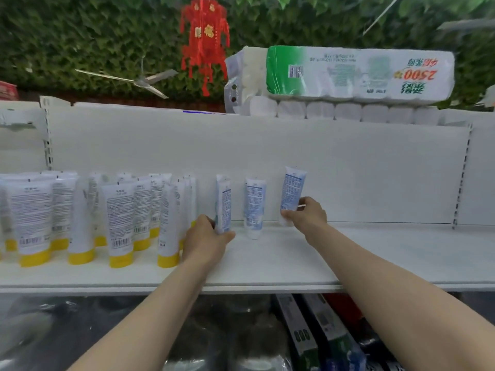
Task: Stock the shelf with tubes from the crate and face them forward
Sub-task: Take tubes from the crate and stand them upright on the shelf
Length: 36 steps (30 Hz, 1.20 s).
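Three white-and-blue tubes stand cap-down on the white shelf point(294, 263). My left hand point(207, 236) grips the left tube point(223, 204) near its base; that tube is turned edge-on. The middle tube point(254, 207) stands free, its printed back toward me. My right hand point(308, 214) holds the right tube point(292, 194) at its lower end, tilted slightly right, near the back panel. To the left stand several white tubes with yellow caps point(119, 223), backs with barcodes facing me. No crate is in view.
Bare shelf surface extends right of my right hand to the upright point(460, 183). A pack of toilet rolls point(348, 81) lies on top of the unit. Boxed goods point(316, 336) sit on the shelf below. A red lantern point(205, 41) hangs behind.
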### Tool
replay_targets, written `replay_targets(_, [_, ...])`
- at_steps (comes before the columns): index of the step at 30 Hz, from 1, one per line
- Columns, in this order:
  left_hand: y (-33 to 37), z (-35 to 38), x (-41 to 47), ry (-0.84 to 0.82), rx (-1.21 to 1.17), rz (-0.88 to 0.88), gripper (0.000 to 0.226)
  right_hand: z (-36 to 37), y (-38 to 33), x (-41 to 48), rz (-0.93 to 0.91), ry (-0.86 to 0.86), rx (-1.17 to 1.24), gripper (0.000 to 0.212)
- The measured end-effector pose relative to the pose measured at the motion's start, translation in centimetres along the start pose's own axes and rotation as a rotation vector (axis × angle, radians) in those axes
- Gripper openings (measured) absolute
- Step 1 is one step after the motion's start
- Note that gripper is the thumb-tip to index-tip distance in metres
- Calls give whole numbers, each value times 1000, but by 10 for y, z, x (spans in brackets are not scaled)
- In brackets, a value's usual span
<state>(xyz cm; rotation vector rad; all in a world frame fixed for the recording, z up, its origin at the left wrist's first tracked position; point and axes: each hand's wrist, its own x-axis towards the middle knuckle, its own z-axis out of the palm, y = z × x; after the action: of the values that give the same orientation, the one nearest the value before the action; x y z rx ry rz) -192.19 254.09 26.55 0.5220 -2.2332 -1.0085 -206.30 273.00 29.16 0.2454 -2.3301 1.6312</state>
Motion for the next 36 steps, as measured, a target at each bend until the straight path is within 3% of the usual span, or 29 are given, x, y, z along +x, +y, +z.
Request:
replay_targets(11, [-3,3,2,23,-40,7,38,17,3,30,96,-20,-271,47])
replay_targets(36, [-3,5,2,52,-21,-14,37,37,27,62,85,-70,-311,56])
